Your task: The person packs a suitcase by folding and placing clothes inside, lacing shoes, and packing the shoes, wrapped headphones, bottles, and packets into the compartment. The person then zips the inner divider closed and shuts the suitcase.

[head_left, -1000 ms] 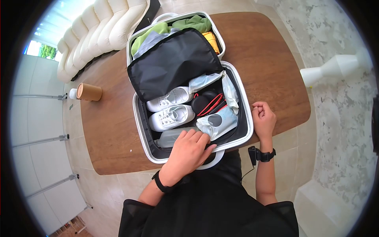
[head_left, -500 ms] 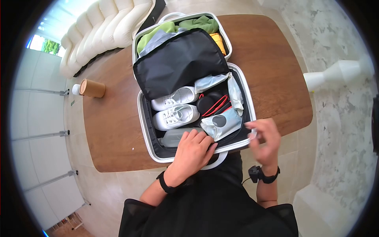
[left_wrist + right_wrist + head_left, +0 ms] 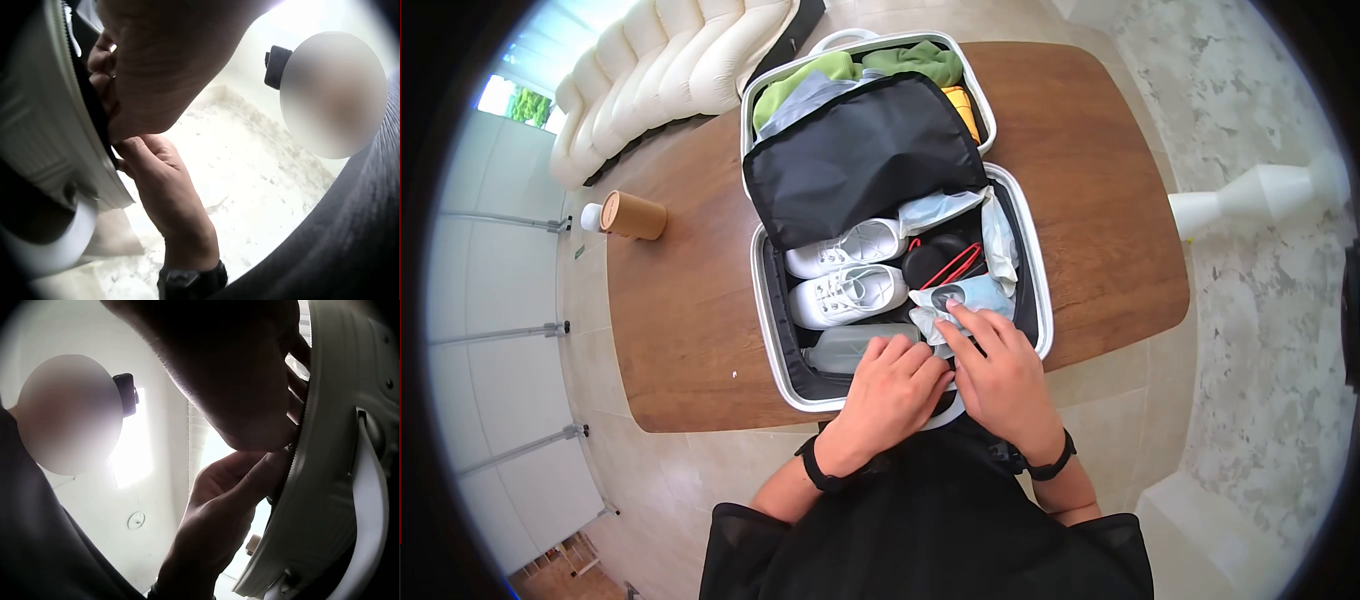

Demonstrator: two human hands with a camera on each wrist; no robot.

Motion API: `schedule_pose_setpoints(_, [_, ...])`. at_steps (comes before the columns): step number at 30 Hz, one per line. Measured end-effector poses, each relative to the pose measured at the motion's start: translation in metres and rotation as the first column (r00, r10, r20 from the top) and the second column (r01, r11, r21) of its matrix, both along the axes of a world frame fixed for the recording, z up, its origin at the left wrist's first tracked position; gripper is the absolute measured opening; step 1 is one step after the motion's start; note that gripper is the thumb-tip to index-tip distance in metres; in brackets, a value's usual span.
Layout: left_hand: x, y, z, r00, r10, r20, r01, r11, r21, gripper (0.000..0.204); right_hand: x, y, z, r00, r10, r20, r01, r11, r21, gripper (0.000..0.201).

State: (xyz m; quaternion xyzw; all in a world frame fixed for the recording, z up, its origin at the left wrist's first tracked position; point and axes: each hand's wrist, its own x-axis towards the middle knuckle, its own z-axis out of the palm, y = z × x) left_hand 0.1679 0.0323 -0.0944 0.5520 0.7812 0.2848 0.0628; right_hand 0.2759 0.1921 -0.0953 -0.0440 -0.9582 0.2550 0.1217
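The white suitcase lies open on the table, and my hands meet at its near edge. My left hand has curled fingers over the black lining there, its thumb pinching it beside the zipped rim. Close on its right, my right hand spreads its fingers over a pale soft packet, the thumb near the left thumb. White sneakers, a greyish translucent pouch and a round black case with a red cord fill this half. The handle hangs outside.
A black divider flap lies across the hinge. Green clothing and a yellow item fill the far half. A brown cylinder with a white end lies on the wooden table at left. A cream sofa stands beyond.
My right hand has come from the table beside the suitcase, up past its right corner, and in to the near edge by my left hand. The left hand stays put.
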Motion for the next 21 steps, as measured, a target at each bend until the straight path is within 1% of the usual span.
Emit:
schedule_pose_setpoints(1, [0.000,-0.001,0.000,1.000,-0.014,0.002,0.014,1.000,-0.004,0.014,-0.001,-0.002,0.003,1.000,0.002,-0.002,-0.002,1.000,0.001,0.053])
schedule_pose_setpoints(3, [-0.001,-0.002,0.000,1.000,-0.018,0.005,0.018,1.000,-0.004,0.015,-0.001,-0.006,0.007,0.997,-0.029,0.069,0.028,0.999,0.027,0.054])
schedule_pose_setpoints(5, [-0.002,-0.003,0.001,1.000,-0.026,0.012,0.026,1.000,-0.004,0.015,-0.001,-0.009,0.004,0.996,-0.035,0.076,0.032,0.998,0.051,0.054])
schedule_pose_setpoints(7, [-0.005,-0.004,0.003,0.999,0.009,0.031,-0.009,1.000,-0.010,0.015,0.001,-0.011,0.004,0.996,-0.043,0.084,0.036,0.996,0.076,0.054])
schedule_pose_setpoints(9, [-0.008,-0.003,0.001,1.000,0.011,0.023,-0.011,1.000,-0.015,0.014,0.005,-0.013,0.008,0.990,-0.079,0.119,0.057,0.982,0.181,0.052])
schedule_pose_setpoints(11, [-0.011,-0.002,0.001,1.000,0.016,0.015,-0.015,1.000,-0.018,0.013,0.007,-0.015,0.010,0.988,-0.089,0.128,0.066,0.982,0.179,0.052])
schedule_pose_setpoints(13, [-0.013,0.000,0.002,1.000,0.017,0.023,-0.015,0.998,-0.060,0.011,0.007,-0.017,0.011,0.985,-0.102,0.136,0.077,0.981,0.177,0.051])
schedule_pose_setpoints(16, [-0.018,-0.001,0.007,0.998,0.001,0.055,0.001,0.999,-0.040,0.009,0.005,-0.018,0.009,0.985,-0.119,0.128,0.097,0.981,0.170,0.051])
schedule_pose_setpoints(17, [-0.022,-0.004,0.010,0.999,0.002,0.053,0.000,0.999,-0.041,0.009,0.005,-0.017,0.008,0.986,-0.117,0.119,0.102,0.986,0.129,0.051])
schedule_pose_setpoints(18, [-0.029,-0.008,0.015,0.995,0.038,0.090,-0.036,0.999,-0.029,0.009,0.005,-0.015,0.007,0.987,-0.116,0.108,0.107,0.991,0.087,0.051])
schedule_pose_setpoints(19, [-0.037,-0.013,0.019,0.989,0.073,0.128,-0.071,0.997,-0.018,0.009,0.007,-0.013,0.004,0.988,-0.115,0.106,0.106,0.991,0.086,0.051])
schedule_pose_setpoints(20, [-0.048,-0.020,0.022,0.987,0.123,0.107,-0.125,0.992,0.009,0.012,0.009,-0.011,0.001,0.992,-0.100,0.071,0.095,0.994,0.062,0.051])
schedule_pose_setpoints(21, [-0.057,-0.027,0.024,0.963,0.236,0.129,-0.243,0.969,0.046,0.018,0.011,-0.008,-0.002,0.996,-0.084,0.035,0.082,0.996,0.037,0.051])
